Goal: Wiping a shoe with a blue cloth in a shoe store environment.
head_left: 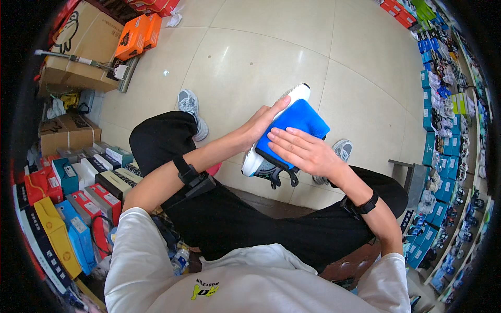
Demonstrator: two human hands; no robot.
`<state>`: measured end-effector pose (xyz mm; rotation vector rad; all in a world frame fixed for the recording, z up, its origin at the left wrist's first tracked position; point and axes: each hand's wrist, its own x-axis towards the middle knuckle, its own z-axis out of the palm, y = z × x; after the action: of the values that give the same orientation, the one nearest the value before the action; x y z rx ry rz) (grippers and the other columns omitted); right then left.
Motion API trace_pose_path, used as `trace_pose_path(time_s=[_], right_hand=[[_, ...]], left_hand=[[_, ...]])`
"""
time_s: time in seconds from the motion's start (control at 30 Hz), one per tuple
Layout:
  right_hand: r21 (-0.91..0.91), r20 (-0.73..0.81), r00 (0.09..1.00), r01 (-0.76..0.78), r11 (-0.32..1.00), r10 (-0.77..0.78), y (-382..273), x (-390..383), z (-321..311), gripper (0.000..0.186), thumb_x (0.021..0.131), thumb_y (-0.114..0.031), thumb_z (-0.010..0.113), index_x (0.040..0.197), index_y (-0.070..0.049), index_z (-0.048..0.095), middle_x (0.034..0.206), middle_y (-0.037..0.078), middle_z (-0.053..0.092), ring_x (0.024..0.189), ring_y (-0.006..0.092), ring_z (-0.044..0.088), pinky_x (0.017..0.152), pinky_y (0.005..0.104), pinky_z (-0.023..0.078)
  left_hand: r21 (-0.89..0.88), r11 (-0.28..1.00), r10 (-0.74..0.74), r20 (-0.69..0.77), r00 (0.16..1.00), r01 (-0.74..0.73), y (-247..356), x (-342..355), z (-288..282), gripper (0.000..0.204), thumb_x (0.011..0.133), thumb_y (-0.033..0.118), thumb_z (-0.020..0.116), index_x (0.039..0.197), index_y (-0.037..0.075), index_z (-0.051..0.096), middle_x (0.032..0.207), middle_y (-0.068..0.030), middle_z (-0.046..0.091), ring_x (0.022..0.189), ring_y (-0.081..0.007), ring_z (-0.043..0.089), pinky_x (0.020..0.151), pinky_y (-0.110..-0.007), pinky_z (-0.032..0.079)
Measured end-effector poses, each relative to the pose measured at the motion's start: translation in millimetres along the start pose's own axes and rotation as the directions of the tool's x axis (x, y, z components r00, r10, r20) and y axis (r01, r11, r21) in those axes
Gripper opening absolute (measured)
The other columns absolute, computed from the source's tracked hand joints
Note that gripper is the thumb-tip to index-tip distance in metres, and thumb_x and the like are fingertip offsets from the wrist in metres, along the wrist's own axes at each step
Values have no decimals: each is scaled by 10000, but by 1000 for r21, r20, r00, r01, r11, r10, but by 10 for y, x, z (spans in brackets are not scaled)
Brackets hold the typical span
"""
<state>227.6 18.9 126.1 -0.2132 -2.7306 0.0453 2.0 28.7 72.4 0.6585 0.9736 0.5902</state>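
Observation:
In the middle of the head view, my left hand [266,117] grips a shoe [300,92] with a white sole and a dark grey upper, held at a slant above the floor. A bright blue cloth [305,115] lies over much of the shoe, hiding part of it. My right hand [297,148] rests flat on this cloth from the right side, its fingers outstretched and pressed lightly against it. Below them, dark straps or loops hang from the shoe's lower end. My left thumb shows along the sole, while the other left fingers are mostly hidden.
Stacked shoeboxes [75,219], cartons [78,36] and a horizontal pole [78,59] crowd the left. Shoe displays and teal boxes [438,172] line the right, near a grey bench [415,182]. My legs [235,219] frame the tiled floor [261,47]. A bottle [180,259] sits by my left side.

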Motion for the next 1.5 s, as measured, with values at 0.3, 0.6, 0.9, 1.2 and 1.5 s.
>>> trace_pose_path(time_s=[0.3,0.6,0.9,1.2,1.5], right_hand=[[-18,-3,991,-134,991,134,151,-87,-95,478,986,-132,613,1454,-43,654,1588,115,625,1495,259,581,1255,440,467],[42,12,998,-58,997,57,51,-10,-7,438,1022,-118,591,1443,-27,669,1533,144,668,1455,282,619,1241,447,473],[12,-57,982,-177,984,177,153,-50,-66,475,992,-116,588,1452,-24,665,1572,145,635,1488,286,589,1238,466,485],[40,-16,991,-132,990,133,182,-56,-85,436,1019,-98,593,1439,-23,680,1543,143,661,1469,284,612,1235,454,472],[-4,-5,1000,0,1000,0,84,-37,2,421,1012,-114,600,1414,-19,677,1530,147,667,1442,280,629,1226,435,494]], left_hand=[[42,999,20,-26,999,-19,49,-21,61,849,1065,755,483,1540,56,560,1396,-154,686,1240,-223,700,1039,-384,595],[-5,1000,24,20,1000,-24,-136,45,-159,878,1058,766,486,1559,46,541,1423,-184,670,1261,-241,693,1075,-406,582],[-15,1000,17,-19,1000,-17,-23,-47,-14,938,1037,800,483,1587,41,516,1466,-182,648,1298,-276,676,1107,-427,562],[3,1000,18,-25,1000,-18,28,-82,17,933,1027,815,480,1560,52,551,1418,-183,677,1257,-260,701,1067,-419,591],[102,995,9,-6,1000,-8,-94,4,-118,875,1068,766,455,1531,32,566,1402,-176,691,1208,-238,724,1031,-370,606]])
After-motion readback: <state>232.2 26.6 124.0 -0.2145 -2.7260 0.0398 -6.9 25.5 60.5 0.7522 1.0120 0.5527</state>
